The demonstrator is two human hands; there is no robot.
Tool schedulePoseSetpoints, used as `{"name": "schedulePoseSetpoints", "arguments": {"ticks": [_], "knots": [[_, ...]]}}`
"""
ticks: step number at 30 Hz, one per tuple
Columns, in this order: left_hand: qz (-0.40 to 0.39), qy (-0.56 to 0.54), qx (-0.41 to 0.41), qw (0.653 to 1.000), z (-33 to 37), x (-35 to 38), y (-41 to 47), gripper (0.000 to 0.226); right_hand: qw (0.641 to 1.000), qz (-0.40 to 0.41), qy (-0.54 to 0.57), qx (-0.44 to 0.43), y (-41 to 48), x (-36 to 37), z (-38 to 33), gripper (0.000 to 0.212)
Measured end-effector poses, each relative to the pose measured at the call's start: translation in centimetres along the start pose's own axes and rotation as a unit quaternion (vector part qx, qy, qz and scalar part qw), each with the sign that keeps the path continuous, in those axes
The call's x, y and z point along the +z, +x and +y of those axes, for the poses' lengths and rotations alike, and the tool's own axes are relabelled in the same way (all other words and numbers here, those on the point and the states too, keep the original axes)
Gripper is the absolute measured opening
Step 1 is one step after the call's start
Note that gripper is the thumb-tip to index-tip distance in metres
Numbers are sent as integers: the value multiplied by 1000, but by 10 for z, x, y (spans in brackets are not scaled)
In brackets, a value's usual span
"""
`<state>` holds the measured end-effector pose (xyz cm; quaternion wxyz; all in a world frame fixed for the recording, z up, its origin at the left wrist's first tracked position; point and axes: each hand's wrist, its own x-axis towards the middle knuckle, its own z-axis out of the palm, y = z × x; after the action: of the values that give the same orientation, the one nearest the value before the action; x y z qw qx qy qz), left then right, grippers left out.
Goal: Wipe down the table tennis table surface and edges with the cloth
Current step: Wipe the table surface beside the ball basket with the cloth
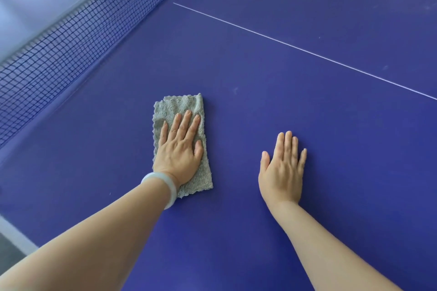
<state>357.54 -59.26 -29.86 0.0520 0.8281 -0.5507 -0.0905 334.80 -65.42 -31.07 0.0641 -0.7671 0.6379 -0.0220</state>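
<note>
A folded grey-green fluffy cloth lies flat on the blue table tennis table. My left hand presses down on the cloth with straight, spread fingers and covers its middle. A pale bangle circles that wrist. My right hand lies flat on the bare table surface about a hand's width to the right of the cloth, fingers straight and close together, holding nothing.
The dark net runs diagonally across the upper left, with the other half of the table beyond it. A thin white centre line crosses the surface at upper right. The table's white edge and the floor show at lower left.
</note>
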Motion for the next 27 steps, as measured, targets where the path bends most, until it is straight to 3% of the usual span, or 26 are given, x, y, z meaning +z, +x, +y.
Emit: {"name": "schedulePoseSetpoints", "arguments": {"ticks": [4,8,10,12,13,15,17,24,27], "knots": [[3,-16,-54,998,32,8,-19,64,1000,-12,-12,8,4,-1,-4,65],[-9,-28,122,992,77,25,-96,66,1000,-14,-7,-7,2,-3,-1,69],[-32,-25,217,975,56,25,-125,65,1000,-12,-13,-22,0,-4,0,74],[-30,0,254,967,12,19,-124,64,999,-13,-24,-30,-1,-4,-1,77],[-22,11,224,974,-8,14,-120,64,999,-18,-31,-32,-2,-4,-1,78],[-6,9,61,998,-33,3,-109,64,998,-24,-44,-36,-2,-4,-3,77],[4,2,-61,998,-32,1,-102,66,997,-38,-57,-30,-1,-5,-4,76],[9,7,-65,998,-32,9,-102,67,993,-39,15,-111,-71,-6,-34,68],[6,-2,-59,998,-28,11,-102,67,996,-40,34,-70,-106,6,-56,67]]}}
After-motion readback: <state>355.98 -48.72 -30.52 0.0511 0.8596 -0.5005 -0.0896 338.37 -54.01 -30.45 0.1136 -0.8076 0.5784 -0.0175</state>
